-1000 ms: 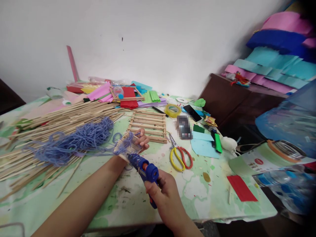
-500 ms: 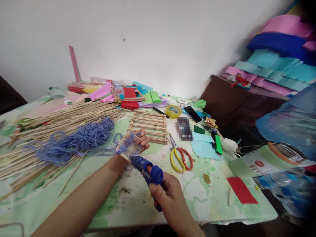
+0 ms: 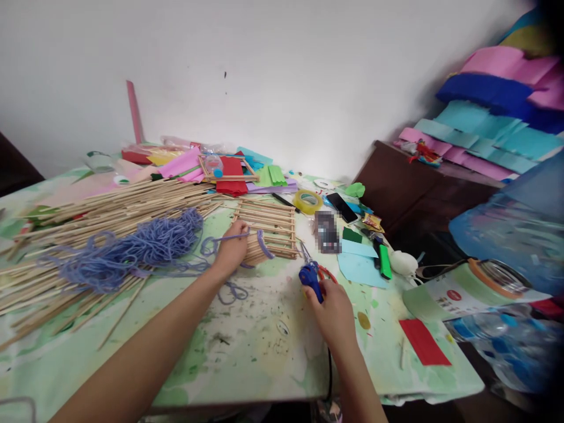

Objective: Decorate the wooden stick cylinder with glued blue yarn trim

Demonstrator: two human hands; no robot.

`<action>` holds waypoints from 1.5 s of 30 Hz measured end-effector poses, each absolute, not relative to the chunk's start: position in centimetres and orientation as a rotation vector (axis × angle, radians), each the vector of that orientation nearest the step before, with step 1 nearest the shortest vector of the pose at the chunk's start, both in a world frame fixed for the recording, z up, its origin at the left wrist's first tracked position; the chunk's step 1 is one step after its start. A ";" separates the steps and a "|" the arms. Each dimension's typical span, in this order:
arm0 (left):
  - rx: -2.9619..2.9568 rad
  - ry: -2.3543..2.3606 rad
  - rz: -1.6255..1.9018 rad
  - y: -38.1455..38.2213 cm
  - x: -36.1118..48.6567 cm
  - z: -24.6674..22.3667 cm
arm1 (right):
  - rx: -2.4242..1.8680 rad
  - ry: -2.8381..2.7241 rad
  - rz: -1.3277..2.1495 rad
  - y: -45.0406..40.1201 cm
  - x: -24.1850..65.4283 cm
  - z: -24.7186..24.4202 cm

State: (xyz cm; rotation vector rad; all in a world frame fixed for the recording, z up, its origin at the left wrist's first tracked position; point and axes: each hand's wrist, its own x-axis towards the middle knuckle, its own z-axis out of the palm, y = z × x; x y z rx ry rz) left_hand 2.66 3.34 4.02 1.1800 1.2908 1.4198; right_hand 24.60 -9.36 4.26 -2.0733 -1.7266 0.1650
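Observation:
My left hand (image 3: 233, 249) is closed, its fingertips pinching a strand of purple yarn (image 3: 171, 244) that runs back toward the tangled heap. Beside these fingers is a small panel of thin sticks (image 3: 255, 251) with purple yarn along its edge; whether the hand also grips it, I cannot tell. Just behind it lies a stick lattice (image 3: 268, 220). My right hand (image 3: 333, 305) is wrapped round a blue glue gun (image 3: 311, 279), held over the scissors (image 3: 307, 254) and hiding most of their handles.
Many thin wooden sticks (image 3: 110, 205) cover the left of the table. Yellow tape (image 3: 308, 201), a phone (image 3: 342, 208), light-blue paper (image 3: 359, 270) and a green cutter (image 3: 385, 262) lie to the right. A red paper piece (image 3: 425, 342) and a large cup (image 3: 467, 291) are near the right edge.
My right hand has moved the glue gun away from the stick panel, right to the scissors. My left hand has turned over and now pinches the yarn, with the panel beside it.

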 end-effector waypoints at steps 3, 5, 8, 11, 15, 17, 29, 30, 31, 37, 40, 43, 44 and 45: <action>1.581 1.699 1.271 3.0 1.8 5.0 | -2.079 -1.755 0.120 -9.1 24.6 3.8; 1.859 1.954 1.090 2.8 1.6 5.6 | -1.998 -1.724 0.026 -9.2 24.0 4.2; 2.112 2.129 0.943 2.4 1.7 6.0 | -1.817 -1.637 0.002 -9.6 21.8 5.6; 2.346 2.171 0.923 2.0 2.1 5.9 | -1.563 -1.609 0.392 -9.6 18.2 7.0; 2.640 1.980 1.202 1.4 2.2 5.5 | -1.369 -1.360 0.864 -8.0 14.0 7.2; 2.671 1.882 1.367 1.4 2.2 5.3 | -1.385 -1.259 0.795 -7.0 13.0 6.7; 2.244 1.868 1.512 1.0 2.3 6.5 | -1.548 -1.411 0.432 -5.6 13.0 4.9; 2.191 1.874 1.488 1.0 2.3 6.7 | -1.531 -1.426 0.451 -5.6 13.0 4.8; 2.135 1.881 1.468 0.9 2.3 6.9 | -1.516 -1.431 0.469 -5.6 12.9 4.8; 1.885 1.864 1.475 1.2 1.9 7.1 | -1.487 -1.394 0.601 -6.4 12.2 5.2; 1.771 1.824 1.524 1.6 1.9 6.7 | -1.451 -1.425 0.595 -6.9 11.8 5.6; 1.643 1.776 1.558 2.1 1.8 6.3 | -1.443 -1.490 0.576 -7.2 11.7 5.9; 1.585 1.754 1.566 2.3 1.9 6.1 | -1.448 -1.530 0.566 -7.3 11.7 6.0; 1.522 1.724 1.568 2.5 1.9 5.9 | -1.460 -1.580 0.551 -7.4 11.8 6.1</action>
